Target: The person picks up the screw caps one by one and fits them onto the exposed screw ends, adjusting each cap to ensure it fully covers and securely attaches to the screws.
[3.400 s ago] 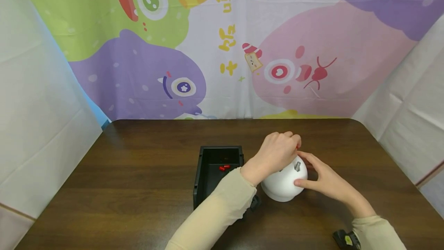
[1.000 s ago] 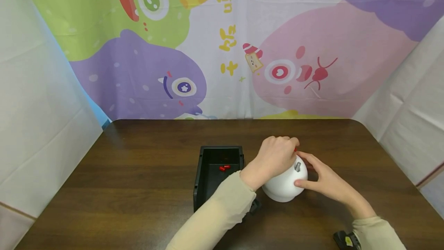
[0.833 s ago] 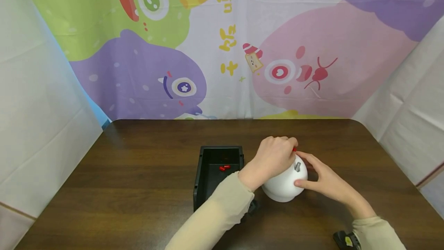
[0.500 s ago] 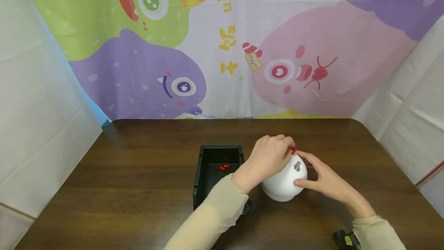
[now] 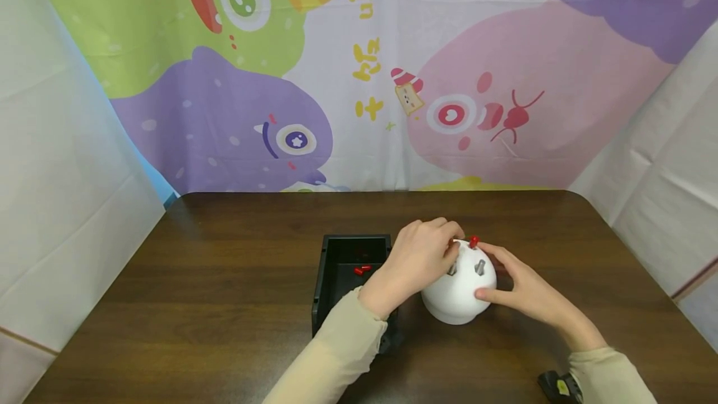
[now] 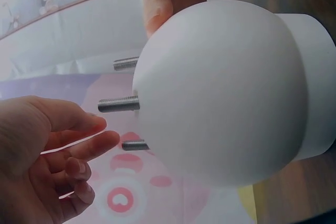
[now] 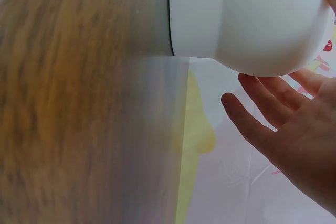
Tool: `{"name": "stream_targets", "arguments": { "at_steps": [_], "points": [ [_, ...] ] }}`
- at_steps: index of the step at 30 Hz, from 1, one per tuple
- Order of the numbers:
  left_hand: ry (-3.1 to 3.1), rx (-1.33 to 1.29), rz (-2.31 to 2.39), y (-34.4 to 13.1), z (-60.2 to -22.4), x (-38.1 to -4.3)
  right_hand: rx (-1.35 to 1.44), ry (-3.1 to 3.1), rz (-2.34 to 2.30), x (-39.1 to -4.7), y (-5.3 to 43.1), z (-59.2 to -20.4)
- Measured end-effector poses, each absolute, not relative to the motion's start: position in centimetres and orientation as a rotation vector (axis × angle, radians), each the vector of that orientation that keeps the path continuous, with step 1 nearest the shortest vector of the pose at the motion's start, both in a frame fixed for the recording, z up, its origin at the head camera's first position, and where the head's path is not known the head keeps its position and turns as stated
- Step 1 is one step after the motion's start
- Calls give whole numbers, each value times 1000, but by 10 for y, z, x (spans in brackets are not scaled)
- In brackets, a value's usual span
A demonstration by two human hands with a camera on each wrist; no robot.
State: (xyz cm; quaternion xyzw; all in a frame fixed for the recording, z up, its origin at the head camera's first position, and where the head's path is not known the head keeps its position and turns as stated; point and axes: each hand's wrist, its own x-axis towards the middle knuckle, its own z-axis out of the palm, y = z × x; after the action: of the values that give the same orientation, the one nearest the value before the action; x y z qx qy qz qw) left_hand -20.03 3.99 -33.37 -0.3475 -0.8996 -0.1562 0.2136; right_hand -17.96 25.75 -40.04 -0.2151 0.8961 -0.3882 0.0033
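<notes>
A white ball-shaped piece on a short round base stands on the table, with threaded metal studs sticking out of its top. One red cap sits at the far side of the top. My left hand is just left of the studs, its fingers loosely bent; the left wrist view shows nothing between them. My right hand holds the white piece from the right, thumb on the near side and fingers on the far side. In the right wrist view several fingertips touch its curved surface.
Left of the white piece stands a black tray, partly hidden by the left forearm. Small red caps lie inside it. The brown table ends at a printed cloth at the back.
My left hand has let go of the red cap and moved left, away from it. The cap now shows fully on top. My right hand and the white piece have stayed put.
</notes>
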Motion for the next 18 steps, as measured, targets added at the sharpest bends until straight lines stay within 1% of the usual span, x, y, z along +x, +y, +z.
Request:
{"name": "stream_targets", "arguments": {
  "at_steps": [18],
  "points": [
    [-2509, -890, -537, 18, -341, -195, -664, 2822, -1205, -180, 258, -401]
  ]
}}
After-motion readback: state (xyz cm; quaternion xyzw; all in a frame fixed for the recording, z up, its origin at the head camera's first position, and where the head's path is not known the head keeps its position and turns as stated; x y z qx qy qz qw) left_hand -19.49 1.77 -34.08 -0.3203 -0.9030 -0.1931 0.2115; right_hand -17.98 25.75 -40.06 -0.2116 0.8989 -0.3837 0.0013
